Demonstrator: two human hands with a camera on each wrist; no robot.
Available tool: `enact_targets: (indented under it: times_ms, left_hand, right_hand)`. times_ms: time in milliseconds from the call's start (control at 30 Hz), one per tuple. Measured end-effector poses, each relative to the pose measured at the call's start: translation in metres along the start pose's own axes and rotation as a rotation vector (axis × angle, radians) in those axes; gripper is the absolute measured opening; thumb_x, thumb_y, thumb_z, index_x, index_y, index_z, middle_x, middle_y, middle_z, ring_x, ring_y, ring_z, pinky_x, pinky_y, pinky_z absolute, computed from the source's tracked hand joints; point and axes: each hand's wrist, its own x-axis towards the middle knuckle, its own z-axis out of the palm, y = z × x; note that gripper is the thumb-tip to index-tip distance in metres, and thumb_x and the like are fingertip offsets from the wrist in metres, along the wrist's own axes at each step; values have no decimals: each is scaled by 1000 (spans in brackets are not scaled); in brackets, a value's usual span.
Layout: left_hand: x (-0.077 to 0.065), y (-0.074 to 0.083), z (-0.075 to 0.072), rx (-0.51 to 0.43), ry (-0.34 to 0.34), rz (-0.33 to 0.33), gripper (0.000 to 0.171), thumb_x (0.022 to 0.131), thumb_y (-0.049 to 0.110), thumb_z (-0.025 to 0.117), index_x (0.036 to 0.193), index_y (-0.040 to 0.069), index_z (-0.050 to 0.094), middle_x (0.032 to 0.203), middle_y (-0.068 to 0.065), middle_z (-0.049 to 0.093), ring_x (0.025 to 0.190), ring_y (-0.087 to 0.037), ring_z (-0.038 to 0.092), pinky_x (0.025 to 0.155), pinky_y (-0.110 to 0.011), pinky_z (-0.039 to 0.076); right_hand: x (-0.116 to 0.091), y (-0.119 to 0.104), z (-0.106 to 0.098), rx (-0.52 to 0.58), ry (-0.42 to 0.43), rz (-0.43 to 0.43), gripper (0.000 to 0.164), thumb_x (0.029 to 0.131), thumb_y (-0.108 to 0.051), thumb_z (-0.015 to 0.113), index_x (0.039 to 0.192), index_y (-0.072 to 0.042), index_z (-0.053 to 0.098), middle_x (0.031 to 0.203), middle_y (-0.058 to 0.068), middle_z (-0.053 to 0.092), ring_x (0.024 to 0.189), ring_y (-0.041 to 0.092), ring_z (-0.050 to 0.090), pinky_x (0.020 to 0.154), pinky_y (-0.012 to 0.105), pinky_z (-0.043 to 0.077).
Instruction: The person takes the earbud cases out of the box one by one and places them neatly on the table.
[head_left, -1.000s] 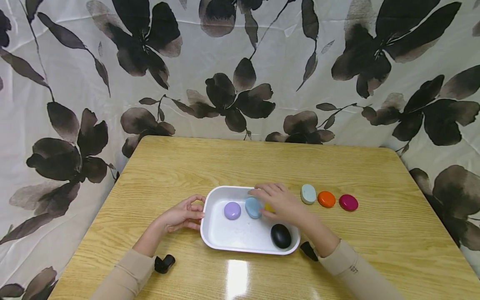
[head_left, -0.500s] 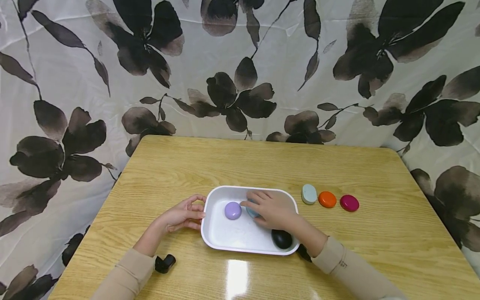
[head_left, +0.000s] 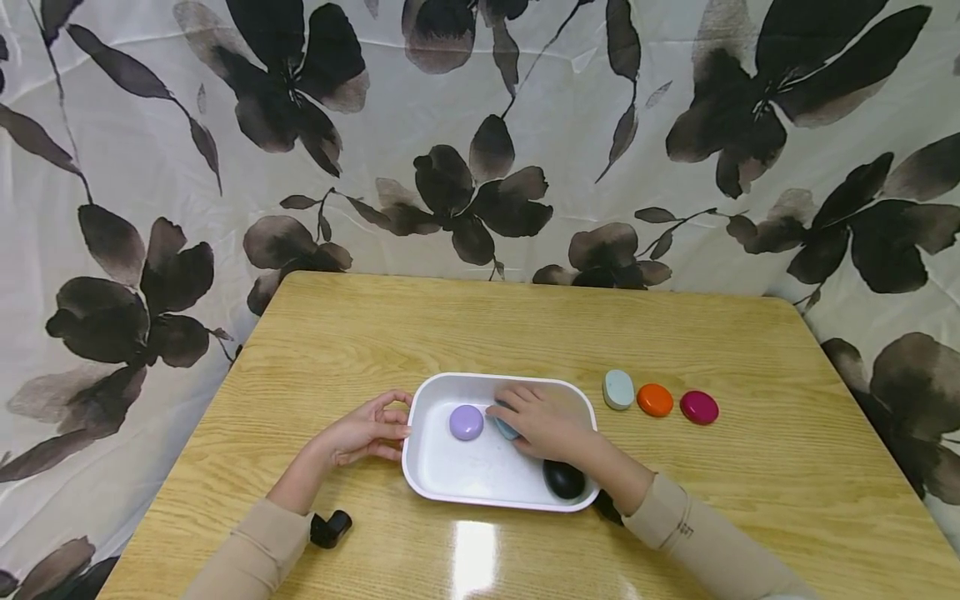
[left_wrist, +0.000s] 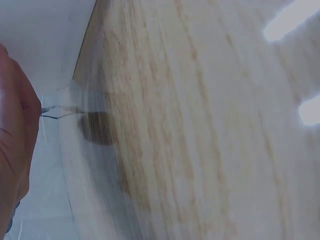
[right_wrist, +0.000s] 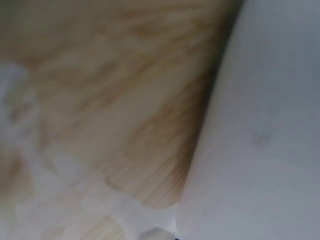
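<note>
Left fingers (head_left: 392,431) grip tray (head_left: 472,483) | right fingers (head_left: 519,397) over blue piece (head_left: 506,429), hold unclear | purple piece (head_left: 467,423), black piece (head_left: 564,481) near

Head camera looks forward and down at the table (head_left: 420,329). Both wrist views, close in, share the white tray (head_left: 465,472).

The white tray (head_left: 472,475) looks like smooth, glossy plastic, the black piece (head_left: 564,482) polished; the surface (head_left: 465,329) shows shiny wood grain, the patterned backdrop (head_left: 525,125) creased cloth.
</note>
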Motion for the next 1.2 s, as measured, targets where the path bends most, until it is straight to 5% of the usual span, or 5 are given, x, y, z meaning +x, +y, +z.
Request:
enact_targets:
  times_ms: [533,800,1200]
  left_hand:
    - [0,-1,-1,-12,-7,7,42,87,-3,54,122,4,31,86,-2,60,76,-15,59,68,-34,56]
    - [0,-1,0,-16,-11,8,42,87,-3,54,122,4,31,85,-2,60,75,-15,59,68,-34,56]
    - [0,-2,1,-11,-7,9,44,87,-2,56,123,4,30,85,-2,60,76,-15,59,68,-34,56]
  right_hand:
    - [-1,0,-4,19,18,-1,49,70,-27,74,114,-14,57,115,6,48,111,26,43,98,42,37]
    - [-12,7,-33,9,150,21,50,70,-27,76,114,-14,56,117,7,51,106,26,47,92,44,41]
    - [-62,30,-61,-17,241,227,55,64,-25,82,112,-15,57,117,10,52,107,30,45,88,51,38]
